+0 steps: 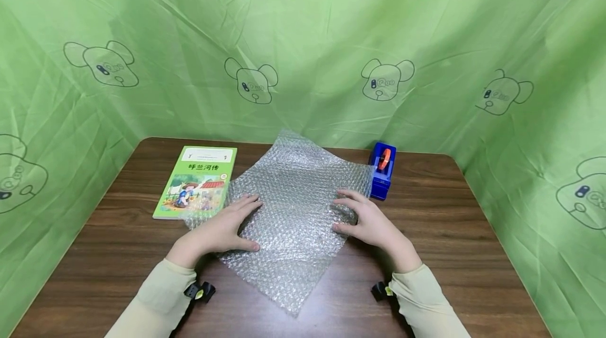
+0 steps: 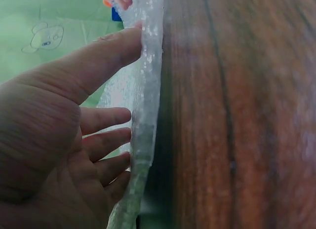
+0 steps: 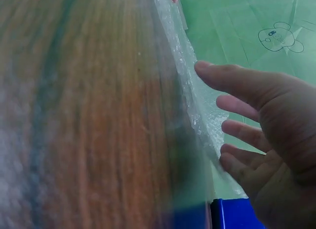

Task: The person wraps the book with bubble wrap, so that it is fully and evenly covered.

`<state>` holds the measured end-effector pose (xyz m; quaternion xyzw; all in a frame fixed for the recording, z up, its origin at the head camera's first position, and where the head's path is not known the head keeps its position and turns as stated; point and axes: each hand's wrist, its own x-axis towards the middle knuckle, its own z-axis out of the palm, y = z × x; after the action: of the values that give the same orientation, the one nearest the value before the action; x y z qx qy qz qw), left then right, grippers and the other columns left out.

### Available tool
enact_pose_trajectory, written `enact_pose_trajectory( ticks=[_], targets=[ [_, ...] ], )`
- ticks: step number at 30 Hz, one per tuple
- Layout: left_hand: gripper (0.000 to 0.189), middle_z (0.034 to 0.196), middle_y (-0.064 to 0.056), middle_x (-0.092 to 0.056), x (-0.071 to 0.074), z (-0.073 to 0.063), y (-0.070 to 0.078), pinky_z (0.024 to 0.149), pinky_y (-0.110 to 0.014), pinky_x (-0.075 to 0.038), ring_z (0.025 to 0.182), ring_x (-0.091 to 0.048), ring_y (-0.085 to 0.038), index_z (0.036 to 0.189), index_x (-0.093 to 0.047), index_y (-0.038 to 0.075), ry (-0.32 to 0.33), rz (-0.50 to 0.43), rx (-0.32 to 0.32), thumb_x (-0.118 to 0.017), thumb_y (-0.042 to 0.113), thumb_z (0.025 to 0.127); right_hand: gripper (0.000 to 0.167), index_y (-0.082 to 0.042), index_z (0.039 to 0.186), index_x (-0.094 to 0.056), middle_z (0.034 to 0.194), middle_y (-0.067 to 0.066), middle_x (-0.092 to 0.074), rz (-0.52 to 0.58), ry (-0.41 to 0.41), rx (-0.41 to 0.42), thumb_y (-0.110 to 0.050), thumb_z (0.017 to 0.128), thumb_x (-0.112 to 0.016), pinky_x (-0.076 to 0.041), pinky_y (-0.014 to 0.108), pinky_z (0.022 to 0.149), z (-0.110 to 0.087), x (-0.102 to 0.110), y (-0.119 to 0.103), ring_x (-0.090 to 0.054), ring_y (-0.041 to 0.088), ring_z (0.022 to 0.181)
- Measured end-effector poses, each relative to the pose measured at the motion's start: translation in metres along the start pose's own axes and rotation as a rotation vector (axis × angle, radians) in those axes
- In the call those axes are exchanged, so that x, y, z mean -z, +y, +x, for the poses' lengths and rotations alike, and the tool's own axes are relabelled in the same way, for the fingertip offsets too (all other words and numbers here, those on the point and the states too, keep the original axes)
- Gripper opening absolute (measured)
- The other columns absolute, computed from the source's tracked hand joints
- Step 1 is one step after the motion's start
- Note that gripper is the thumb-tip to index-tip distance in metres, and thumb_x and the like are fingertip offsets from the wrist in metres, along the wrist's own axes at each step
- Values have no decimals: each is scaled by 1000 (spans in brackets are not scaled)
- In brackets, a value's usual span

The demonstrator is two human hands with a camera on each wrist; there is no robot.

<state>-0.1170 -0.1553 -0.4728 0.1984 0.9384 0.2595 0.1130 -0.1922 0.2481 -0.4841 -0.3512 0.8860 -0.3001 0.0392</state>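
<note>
A sheet of clear bubble wrap (image 1: 293,212) lies turned cornerwise on the table, one corner pointing toward me. My left hand (image 1: 222,227) rests on its left part, fingers spread and thumb apart. On the right part my right hand (image 1: 371,222) touches the sheet with its fingertips, fingers loosely bent. In the left wrist view the left hand's thumb and fingers (image 2: 106,118) meet the sheet's surface without curling round it. The right wrist view has the right hand (image 3: 266,125) beside the bubble wrap (image 3: 190,86), its fingers spread.
A green picture-covered book (image 1: 199,183) lies at the back left, its lower right corner under the bubble wrap. A blue tape dispenser (image 1: 380,188) with an orange roll (image 1: 384,159) stands at the back right, close to the sheet. Green cloth (image 1: 303,22) hangs round the wooden table (image 1: 435,233).
</note>
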Motion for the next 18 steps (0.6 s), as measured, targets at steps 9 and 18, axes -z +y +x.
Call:
enact_pose_trajectory(
  ticks=[9,18],
  targets=[
    [112,175,-27,-28,2,0,-4,127,-72,-22,161,-24,-53,168,-39,1,8,-25,-16,-95,46,82,83,-6,158,-59,169,21,-44,-17,-82,-102,-43,91,-90,-31,67,127,-2,-2,3,-37,47,157],
    [93,171,-28,-38,15,-4,-8,125,-72,-26,159,-29,-54,160,-52,1,70,24,-25,-94,38,85,84,-6,155,-62,165,21,-49,-44,-76,-122,-48,89,-91,-26,69,128,-3,-2,4,-40,50,154]
  ],
)
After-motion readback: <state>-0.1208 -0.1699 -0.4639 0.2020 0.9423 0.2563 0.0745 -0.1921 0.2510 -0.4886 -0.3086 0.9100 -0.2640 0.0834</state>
